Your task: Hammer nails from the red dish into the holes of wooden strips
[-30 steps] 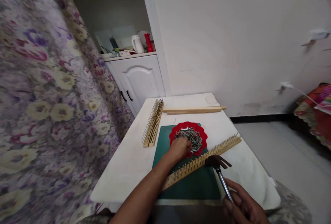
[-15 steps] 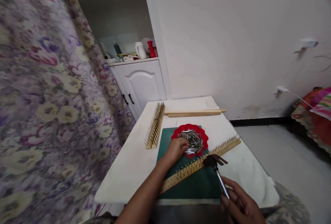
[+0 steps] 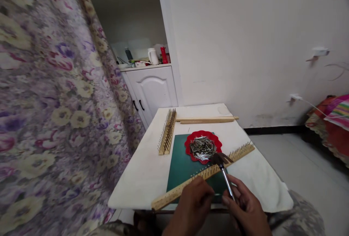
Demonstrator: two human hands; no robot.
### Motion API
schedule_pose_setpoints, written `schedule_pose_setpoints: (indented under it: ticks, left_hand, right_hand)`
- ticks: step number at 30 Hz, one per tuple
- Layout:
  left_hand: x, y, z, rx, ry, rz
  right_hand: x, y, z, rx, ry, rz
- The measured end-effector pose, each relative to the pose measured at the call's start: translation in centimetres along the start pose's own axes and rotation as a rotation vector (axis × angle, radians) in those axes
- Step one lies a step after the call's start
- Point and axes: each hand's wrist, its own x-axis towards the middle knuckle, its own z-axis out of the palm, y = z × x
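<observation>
My right hand (image 3: 244, 205) grips a claw hammer (image 3: 227, 181) by its shiny metal shaft, with the dark head raised over the wooden strip. My left hand (image 3: 195, 199) is closed in a pinch just in front of that strip. A thin pale sliver at its fingertips looks like a nail (image 3: 217, 194), though it is blurred. The wooden strip (image 3: 166, 198) lies slantwise across a green mat (image 3: 176, 158), studded with nails along its middle and right; its left end shows bare holes. Behind it, a red scalloped bowl (image 3: 188, 149) holds a heap of loose nails (image 3: 203, 147).
Nail-studded wooden strips (image 3: 167, 138) lie at the white table's (image 3: 136, 178) left. Plain wooden sticks (image 3: 207, 120) lie along its back. A floral curtain (image 3: 68, 119) hangs at left, beside a white cabinet (image 3: 158, 87). A wall (image 3: 231, 47) stands behind.
My left hand has left the nail bowl and come back toward me, in front of the strip. The hammer has shifted slightly left. The strip's left end now shows.
</observation>
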Motion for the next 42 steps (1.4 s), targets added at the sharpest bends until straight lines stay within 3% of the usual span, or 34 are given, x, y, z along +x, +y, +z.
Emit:
schedule_pose_setpoints:
  ticks: [4,11,14,19,23,26,30,33,36,42]
  left_hand:
    - [-2.3,-0.3,2.1,0.012,-0.015,-0.006]
    - [-3.1,-0.5,2.8,-0.074,0.035,0.006]
    - [-3.8,-1.0,3.6,-0.256,0.108,-0.084]
    - [-4.8,-2.7,6.4,-0.751,0.244,-0.347]
    - [-5.0,-3.2,7.6,-0.918,0.328,-0.371]
    - [-5.0,-3.3,6.2,-0.812,0.356,-0.323]
    - [-4.4,-4.0,1.9,-0.393,0.545,-0.328]
    - [-3.4,-5.2,-0.6,-0.154,0.495,-0.306]
    - [-2.6,-6.4,-1.0,-0.033,0.454,-0.272]
    - [-2.1,-7.2,0.1,0.084,0.376,-0.274]
  right_hand:
    - [-0.9,0.8,0.6,0.038,-0.025,-0.025]
    - [-1.9,0.7,0.8,0.023,-0.028,-0.002]
    - [-2.1,0.7,0.5,-0.011,-0.028,0.043]
    - [-2.2,1.2,0.4,-0.026,-0.041,0.066]
    - [-2.5,1.4,1.1,0.047,-0.063,0.068]
    - [-2.6,1.4,1.3,0.007,-0.065,0.080]
    - [-2.5,1.3,0.6,-0.075,-0.041,0.076]
    - [-2.3,1.4,0.1,-0.111,-0.053,0.055]
    - [-2.3,1.6,-0.1,-0.116,-0.050,0.080]
    - [-2.3,1.6,0.1,-0.088,-0.003,0.103]
